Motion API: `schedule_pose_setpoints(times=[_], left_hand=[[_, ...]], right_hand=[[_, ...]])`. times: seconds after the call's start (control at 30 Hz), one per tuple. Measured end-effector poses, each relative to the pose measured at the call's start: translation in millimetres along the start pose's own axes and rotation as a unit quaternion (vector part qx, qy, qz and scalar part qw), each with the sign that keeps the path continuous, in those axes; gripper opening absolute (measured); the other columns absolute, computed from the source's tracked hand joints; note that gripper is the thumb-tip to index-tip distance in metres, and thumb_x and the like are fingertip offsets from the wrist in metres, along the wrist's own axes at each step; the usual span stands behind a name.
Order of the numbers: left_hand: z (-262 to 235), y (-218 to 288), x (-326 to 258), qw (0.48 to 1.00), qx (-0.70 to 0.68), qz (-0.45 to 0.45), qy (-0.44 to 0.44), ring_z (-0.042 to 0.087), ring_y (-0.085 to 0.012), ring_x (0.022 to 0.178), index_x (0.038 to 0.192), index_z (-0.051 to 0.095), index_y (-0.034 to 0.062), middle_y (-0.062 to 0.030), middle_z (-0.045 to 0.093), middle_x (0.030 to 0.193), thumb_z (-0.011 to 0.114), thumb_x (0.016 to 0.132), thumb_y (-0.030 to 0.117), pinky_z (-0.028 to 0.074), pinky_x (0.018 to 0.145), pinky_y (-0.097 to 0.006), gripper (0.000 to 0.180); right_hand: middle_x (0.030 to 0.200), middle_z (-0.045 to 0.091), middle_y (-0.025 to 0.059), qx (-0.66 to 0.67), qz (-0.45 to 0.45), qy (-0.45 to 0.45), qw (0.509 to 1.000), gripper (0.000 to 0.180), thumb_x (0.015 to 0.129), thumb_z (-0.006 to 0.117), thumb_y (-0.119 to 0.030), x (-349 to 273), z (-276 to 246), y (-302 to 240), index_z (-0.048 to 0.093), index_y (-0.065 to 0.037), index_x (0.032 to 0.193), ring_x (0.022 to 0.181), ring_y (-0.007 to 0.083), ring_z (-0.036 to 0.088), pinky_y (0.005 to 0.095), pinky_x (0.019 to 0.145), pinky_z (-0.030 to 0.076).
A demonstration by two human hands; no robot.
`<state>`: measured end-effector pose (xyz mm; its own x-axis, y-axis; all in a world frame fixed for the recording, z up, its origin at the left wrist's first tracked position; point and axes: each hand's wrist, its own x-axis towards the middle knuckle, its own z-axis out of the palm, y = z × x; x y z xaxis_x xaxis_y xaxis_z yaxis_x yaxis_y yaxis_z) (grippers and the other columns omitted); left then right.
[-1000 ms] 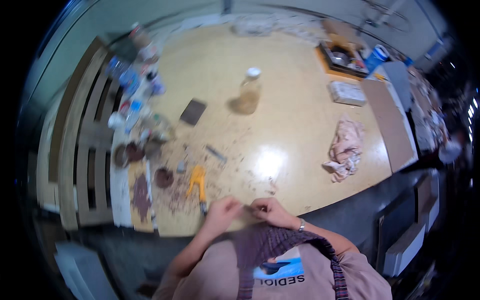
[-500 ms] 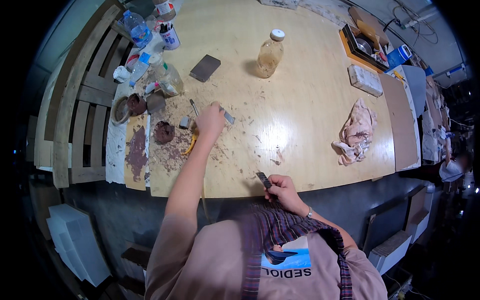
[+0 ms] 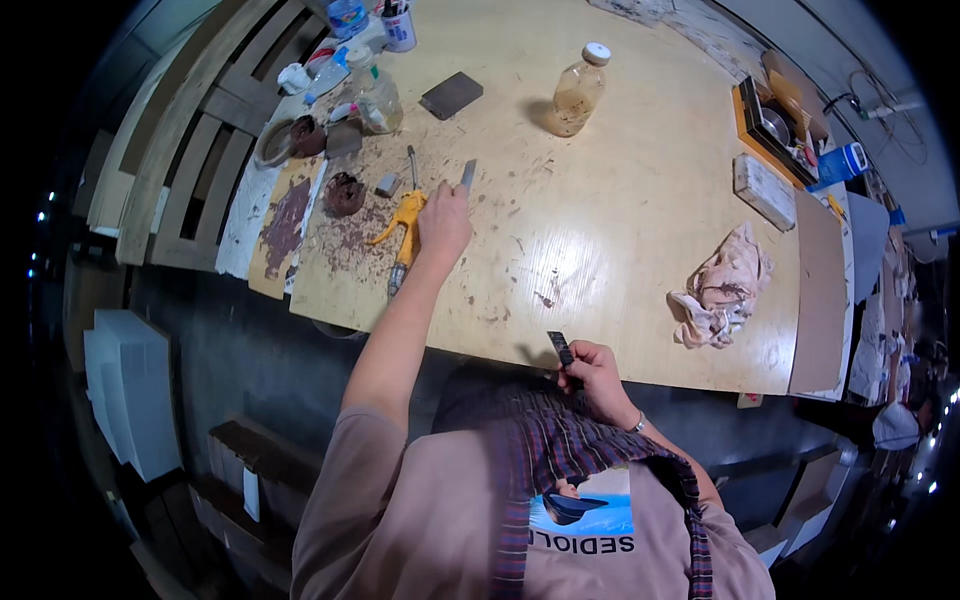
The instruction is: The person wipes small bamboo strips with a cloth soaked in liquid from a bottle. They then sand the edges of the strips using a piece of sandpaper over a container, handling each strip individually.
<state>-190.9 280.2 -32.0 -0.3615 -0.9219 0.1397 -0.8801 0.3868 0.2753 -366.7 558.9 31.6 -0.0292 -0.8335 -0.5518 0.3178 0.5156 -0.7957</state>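
Over the left part of the table, my left hand (image 3: 446, 226) is closed around a flat grey blade (image 3: 469, 174), whose end sticks out beyond the fingers. Right beside that hand lies a yellow air blow gun (image 3: 408, 212) with a thin metal nozzle. Near the table's front edge, my right hand (image 3: 594, 377) grips a short, dark, flat strip (image 3: 559, 347) that points up and away; its kind is unclear. A small grey block (image 3: 387, 185) and a lump of dark brown putty-like material (image 3: 345, 194) sit left of the blow gun.
Brown crumbs litter the table's left side. A capped bottle (image 3: 578, 92), a dark flat block (image 3: 452, 95) and a clear jar (image 3: 376, 98) stand or lie farther back. A stained cloth (image 3: 722, 288) and a whitish brick-like block (image 3: 764, 191) are at the right.
My left hand has moved off the blow gun, uncovering it, and the grey blade has turned to point away. My right hand still holds the dark strip. The whole view has shifted.
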Motion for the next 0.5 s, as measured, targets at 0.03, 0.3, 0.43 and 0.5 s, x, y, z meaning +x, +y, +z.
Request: schedule_pose_setpoints(times=[0.03, 0.3, 0.43, 0.5], left_hand=[[-1, 0, -7, 0.999, -0.026, 0.013, 0.035, 0.058, -0.0313, 0.104, 0.11, 0.06, 0.0072, -0.0121, 0.061, 0.108, 0.064, 0.08, 0.008, 0.051, 0.08, -0.043, 0.03], [-35, -40, -100, 0.98, 0.049, -0.179, 0.075, 0.058, -0.0305, 0.102, 0.11, 0.063, 0.0081, -0.011, 0.061, 0.107, 0.071, 0.079, 0.019, 0.05, 0.082, -0.044, 0.035], [-30, -66, -117, 0.981, -0.035, -0.148, 0.12, 0.06, -0.0327, 0.095, 0.109, 0.063, 0.008, -0.0123, 0.062, 0.101, 0.07, 0.079, 0.019, 0.05, 0.078, -0.045, 0.033], [-36, -62, -111, 0.974, -0.076, -0.141, 0.16, 0.061, -0.034, 0.092, 0.108, 0.064, 0.0079, -0.0128, 0.062, 0.098, 0.07, 0.079, 0.018, 0.05, 0.077, -0.045, 0.032]], right_hand=[[0.064, 0.06, 0.0044, 0.006, 0.007, -0.003, 1.0, 0.007, 0.081, 0.052, -0.001, -2, -1, -2, 0.06, -0.001, 0.079, 0.053, 0.0086, 0.053, 0.0217, 0.051, 0.042], [0.063, 0.059, 0.0049, 0.017, 0.013, -0.028, 0.999, 0.008, 0.08, 0.052, 0.001, 6, -16, -3, 0.058, -0.002, 0.076, 0.052, 0.0094, 0.052, 0.022, 0.049, 0.041], [0.062, 0.059, 0.0057, 0.02, 0.018, -0.036, 0.999, 0.008, 0.079, 0.052, 0.001, 11, -17, -4, 0.058, -0.001, 0.075, 0.052, 0.0098, 0.052, 0.0223, 0.048, 0.041], [0.062, 0.059, 0.0059, 0.017, 0.013, -0.034, 0.999, 0.008, 0.08, 0.051, 0.002, 16, -16, -4, 0.058, -0.001, 0.075, 0.052, 0.0097, 0.053, 0.0224, 0.048, 0.041]])
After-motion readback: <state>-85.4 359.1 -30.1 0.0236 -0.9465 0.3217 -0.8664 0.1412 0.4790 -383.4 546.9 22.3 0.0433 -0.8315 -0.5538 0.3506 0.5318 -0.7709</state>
